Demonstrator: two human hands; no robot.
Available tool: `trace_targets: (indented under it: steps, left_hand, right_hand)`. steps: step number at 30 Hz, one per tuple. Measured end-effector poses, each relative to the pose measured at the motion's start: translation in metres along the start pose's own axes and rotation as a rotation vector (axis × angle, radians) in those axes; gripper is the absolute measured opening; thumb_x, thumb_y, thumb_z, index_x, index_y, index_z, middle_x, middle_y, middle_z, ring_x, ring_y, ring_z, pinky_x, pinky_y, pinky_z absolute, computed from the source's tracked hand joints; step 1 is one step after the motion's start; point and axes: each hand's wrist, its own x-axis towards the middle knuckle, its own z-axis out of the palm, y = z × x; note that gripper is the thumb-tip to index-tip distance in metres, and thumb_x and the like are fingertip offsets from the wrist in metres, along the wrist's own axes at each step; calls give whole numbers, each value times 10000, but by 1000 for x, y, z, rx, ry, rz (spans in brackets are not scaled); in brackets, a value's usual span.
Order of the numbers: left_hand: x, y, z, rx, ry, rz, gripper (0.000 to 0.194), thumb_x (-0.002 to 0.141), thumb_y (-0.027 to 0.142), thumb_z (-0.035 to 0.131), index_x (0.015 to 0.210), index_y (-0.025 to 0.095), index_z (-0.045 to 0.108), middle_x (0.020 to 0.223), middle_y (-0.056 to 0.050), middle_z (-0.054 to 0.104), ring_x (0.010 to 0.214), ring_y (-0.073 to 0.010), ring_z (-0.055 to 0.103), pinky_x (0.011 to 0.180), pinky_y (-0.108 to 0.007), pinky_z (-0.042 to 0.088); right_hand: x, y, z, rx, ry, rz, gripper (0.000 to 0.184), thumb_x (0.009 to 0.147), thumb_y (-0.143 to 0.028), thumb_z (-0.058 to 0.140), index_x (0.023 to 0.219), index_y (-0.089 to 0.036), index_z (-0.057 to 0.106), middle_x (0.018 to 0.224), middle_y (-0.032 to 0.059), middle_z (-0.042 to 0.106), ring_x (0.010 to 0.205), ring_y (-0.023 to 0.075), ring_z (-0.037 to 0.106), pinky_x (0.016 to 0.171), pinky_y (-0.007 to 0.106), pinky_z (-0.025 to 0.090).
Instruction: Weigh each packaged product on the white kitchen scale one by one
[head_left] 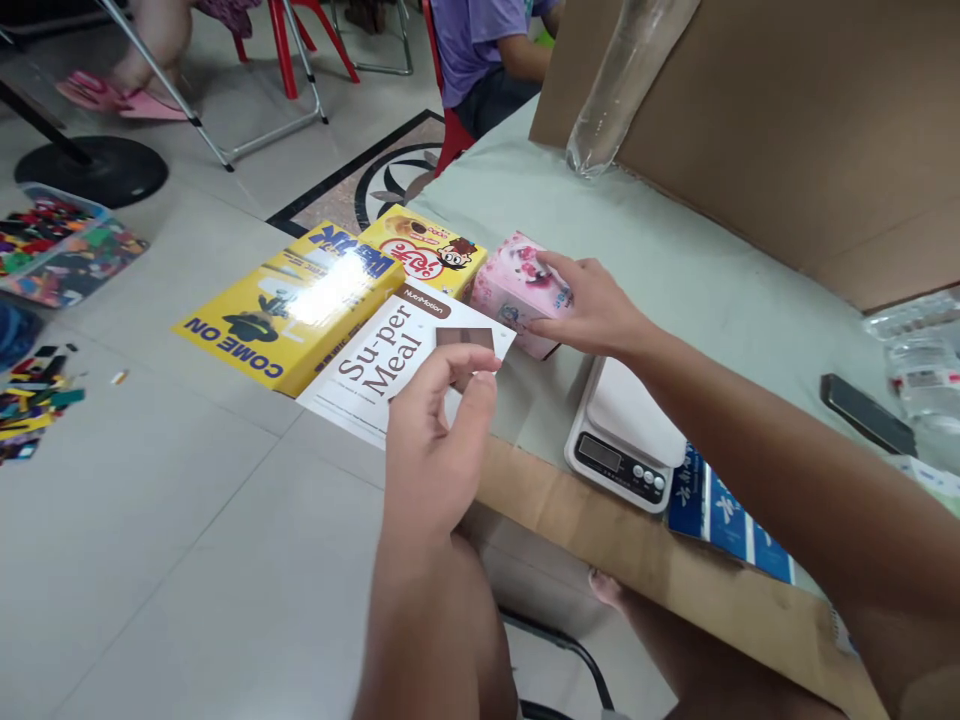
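My left hand [435, 430] pinches the near edge of a white box [382, 365] printed "Su-per Meal", which lies flat and juts over the table's left edge. My right hand [592, 305] is wrapped round a small pink box [510, 285] standing on the table just beyond a white kitchen scale [626, 435]. Left of the white box lies a yellow "COME ON" box [289, 310], and behind it a yellow snack box [424, 250] with a cartoon face.
A tall cardboard sheet [787, 110] stands at the back right, with a clear plastic bottle [622, 80] leaning on it. A black phone [866, 412] and plastic packets [919, 360] lie at the right. A blue-and-white box [724, 515] sits beside the scale. Other people sit beyond; coloured pieces litter the floor at left.
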Motion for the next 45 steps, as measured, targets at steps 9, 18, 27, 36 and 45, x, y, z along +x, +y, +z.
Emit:
trace_targets:
  steps: [9,18,27,36,45]
  left_hand:
    - [0,6,-3,55,-65,-22,146,937,336,617,1007,244,707,1016,2,756,940,-169,651,834,-314,499]
    - [-2,4,0,30,-48,-21,138,928,318,629,1006,240,711,1021,-2,770,962,-173,658,886,-326,522]
    - [-1,-3,3,-79,0,57,90,925,262,656,955,267,741,953,-2,759,955,-187,700,909,-360,555]
    - [-22,15,55,-246,-13,275,281,767,569,835,842,301,800,803,-3,714,773,-223,677,841,-468,616]
    - [-63,11,144,-40,-391,292,138,835,435,755,922,339,803,832,5,744,791,-221,679,769,-456,585]
  right_hand:
    - [2,4,5,145,-81,-119,800,908,-591,558,1617,-236,454,1485,171,516,1328,329,536,1186,535,395]
    - [-13,1,9,85,202,-228,647,892,-533,614,1451,-208,606,1500,194,511,1425,371,479,1183,583,390]
    - [-176,-7,-1,302,566,-331,509,870,-107,687,637,-218,249,546,-80,264,473,75,247,476,298,167]
    - [-276,47,14,590,643,-177,550,925,-89,608,619,-226,172,516,-74,206,441,77,235,490,309,173]
    - [-327,81,-29,573,883,106,550,899,-97,621,608,-205,168,543,-68,178,461,79,183,479,298,148]
